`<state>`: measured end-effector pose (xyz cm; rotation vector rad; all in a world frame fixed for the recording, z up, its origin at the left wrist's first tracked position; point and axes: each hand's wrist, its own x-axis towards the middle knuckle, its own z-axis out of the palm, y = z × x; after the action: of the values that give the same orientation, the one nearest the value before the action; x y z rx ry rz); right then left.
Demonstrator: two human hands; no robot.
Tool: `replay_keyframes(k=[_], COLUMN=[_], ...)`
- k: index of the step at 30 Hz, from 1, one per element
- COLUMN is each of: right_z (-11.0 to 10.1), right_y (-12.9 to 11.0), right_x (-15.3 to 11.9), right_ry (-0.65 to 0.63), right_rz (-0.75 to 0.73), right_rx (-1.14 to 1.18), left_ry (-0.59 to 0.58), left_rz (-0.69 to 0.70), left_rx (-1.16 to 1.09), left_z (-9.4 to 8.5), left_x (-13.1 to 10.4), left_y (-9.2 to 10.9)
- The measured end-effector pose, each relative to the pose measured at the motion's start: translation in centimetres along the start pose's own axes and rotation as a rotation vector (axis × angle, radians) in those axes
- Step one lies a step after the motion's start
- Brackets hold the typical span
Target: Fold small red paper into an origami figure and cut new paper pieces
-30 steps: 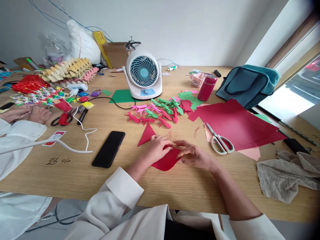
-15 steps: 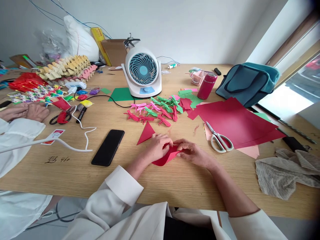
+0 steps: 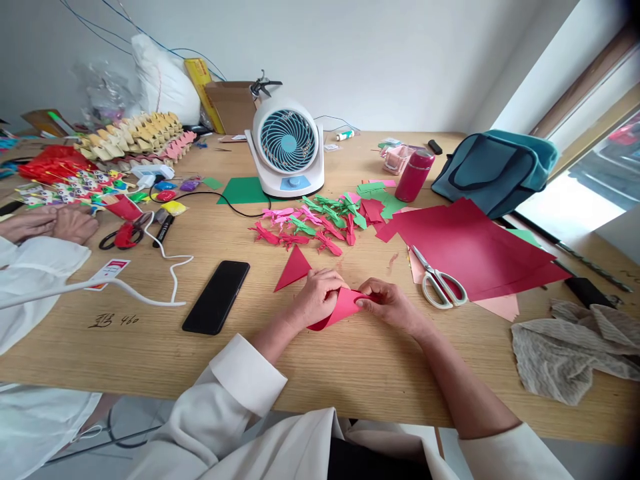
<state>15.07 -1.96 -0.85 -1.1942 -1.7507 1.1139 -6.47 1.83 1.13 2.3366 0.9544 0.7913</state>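
Note:
A red paper sheet (image 3: 340, 312), bent over on itself, is held between my two hands above the wooden table. My left hand (image 3: 321, 293) grips its left part with curled fingers. At the upper right corner, my right hand (image 3: 383, 300) pinches the paper between thumb and fingers. Behind my left hand lies a red paper triangle (image 3: 294, 268). Farther back is a pile of small folded paper pieces (image 3: 327, 217) in red, green and pink. White-handled scissors (image 3: 441, 283) rest to the right, beside large red sheets (image 3: 470, 247).
A black phone (image 3: 217, 297) lies left of my hands. A white fan (image 3: 287, 143) stands behind the paper pieces. Toward the right are a red bottle (image 3: 415, 175), a blue bag (image 3: 493, 170) and a grey cloth (image 3: 560, 350). Another person's hands (image 3: 73, 223) rest at far left.
The red paper's near side has been raised and folded over toward my right hand, showing a broader flat face. My right hand has shifted slightly right; my left hand still grips the paper.

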Motion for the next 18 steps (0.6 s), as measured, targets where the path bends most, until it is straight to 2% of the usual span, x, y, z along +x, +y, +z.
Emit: replay_keyframes(k=[4,7,18], right_z=[-0.3,-0.5,-0.6], right_y=[-0.4,-0.8,-1.3], right_x=[0.1,0.0,0.0], right_ry=[0.038,0.046,0.06], right_rz=[-0.009,-0.041,-0.069], right_rx=[-0.027,-0.06,-0.049], left_ry=[-0.011,0.027,0.128], left_rz=[-0.005,-0.003,-0.001], left_rx=[-0.087,-0.12,-0.135], left_z=[-0.6,-0.9,-0.1], left_x=[0.1,0.1,0.2], left_y=[0.4,0.5,0.1])
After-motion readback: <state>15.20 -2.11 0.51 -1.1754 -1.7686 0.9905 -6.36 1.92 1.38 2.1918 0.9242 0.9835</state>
